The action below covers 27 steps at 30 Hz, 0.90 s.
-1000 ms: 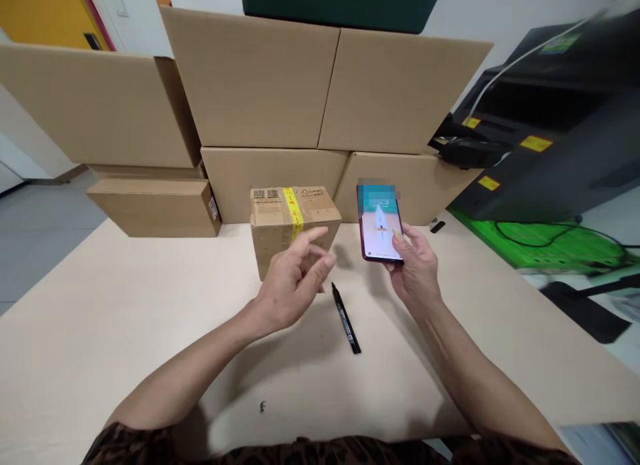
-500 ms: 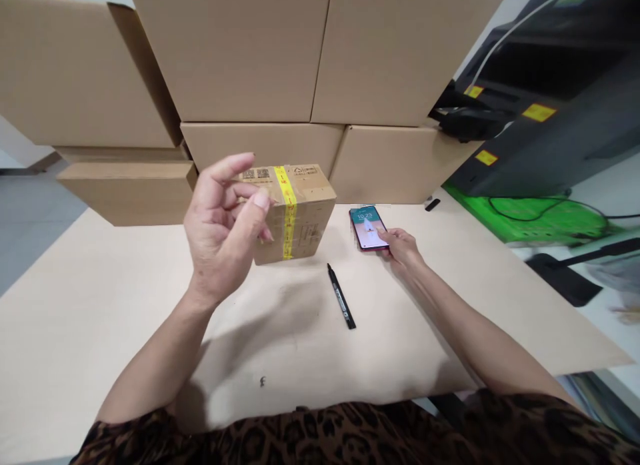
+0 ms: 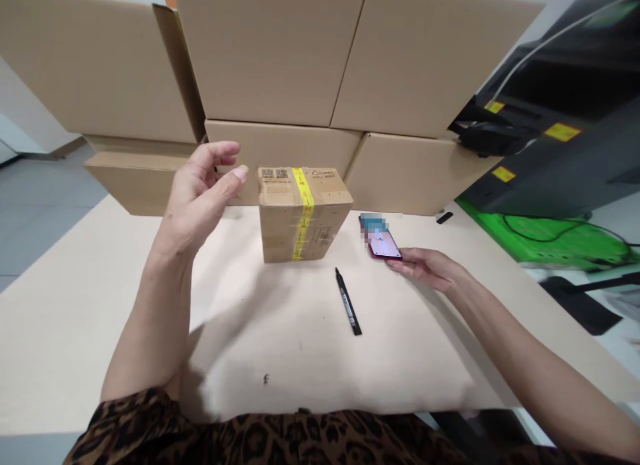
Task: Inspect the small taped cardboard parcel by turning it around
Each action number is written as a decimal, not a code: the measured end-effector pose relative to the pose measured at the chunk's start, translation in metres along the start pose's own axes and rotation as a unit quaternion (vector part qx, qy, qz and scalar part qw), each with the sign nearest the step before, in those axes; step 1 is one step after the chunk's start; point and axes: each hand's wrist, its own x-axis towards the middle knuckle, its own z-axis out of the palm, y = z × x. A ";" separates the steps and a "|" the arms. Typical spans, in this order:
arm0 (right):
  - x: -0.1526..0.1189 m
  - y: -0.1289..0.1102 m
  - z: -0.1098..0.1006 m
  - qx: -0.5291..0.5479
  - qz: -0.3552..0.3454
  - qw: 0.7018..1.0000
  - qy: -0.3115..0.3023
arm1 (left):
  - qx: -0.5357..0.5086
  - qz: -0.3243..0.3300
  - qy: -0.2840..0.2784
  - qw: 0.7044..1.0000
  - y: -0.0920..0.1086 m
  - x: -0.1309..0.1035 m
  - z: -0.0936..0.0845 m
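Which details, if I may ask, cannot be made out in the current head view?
All in the head view:
Phone: upper screen, hidden by blocky pixelation.
Small taped box: its inside, hidden by closed cardboard.
Black marker: label lettering, too small to read.
Upper middle carton: top, cut off by the picture's top edge.
Left hand: some fingers, partly hidden by the hand itself.

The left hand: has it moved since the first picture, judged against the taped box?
Yes, leftward and higher in the view: the left hand overlapped the taped box then; now it shows left of the box.
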 end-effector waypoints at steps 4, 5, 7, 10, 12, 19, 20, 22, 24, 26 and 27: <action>-0.011 -0.007 -0.003 0.003 0.018 1.000 0.007 | 0.042 -0.054 -0.043 0.997 -0.018 0.004 -0.007; -0.014 -0.007 -0.004 0.002 0.018 1.000 0.012 | 0.045 -0.071 -0.069 0.994 -0.023 0.005 -0.008; -0.019 -0.007 -0.007 -0.003 0.012 1.000 0.020 | 0.035 -0.103 -0.131 0.985 -0.034 0.008 -0.013; -0.025 -0.002 -0.008 -0.013 -0.013 0.999 0.031 | 0.005 -0.116 -0.228 0.967 -0.052 0.013 -0.021; -0.027 0.002 -0.002 -0.014 -0.045 0.998 0.036 | -0.016 -0.103 -0.280 0.954 -0.064 0.014 -0.020; -0.018 0.012 0.078 -0.062 -0.305 0.938 -0.149 | -0.056 -0.071 -0.258 0.962 -0.078 -0.002 0.025; -0.016 0.009 0.091 -0.083 -0.335 0.920 -0.188 | -0.062 -0.062 -0.253 0.963 -0.075 -0.006 0.029; -0.015 0.001 0.114 -0.112 -0.372 0.878 -0.278 | -0.068 -0.038 -0.254 0.964 -0.067 -0.013 0.032; -0.017 -0.007 0.130 -0.117 -0.399 0.844 -0.339 | -0.063 -0.019 -0.255 0.965 -0.059 -0.018 0.028; -0.022 -0.013 0.140 -0.109 -0.456 0.812 -0.346 | -0.064 -0.016 -0.247 0.967 -0.054 -0.021 0.020; -0.024 -0.014 0.143 -0.105 -0.494 0.796 -0.334 | -0.068 -0.020 -0.244 0.967 -0.053 -0.022 0.016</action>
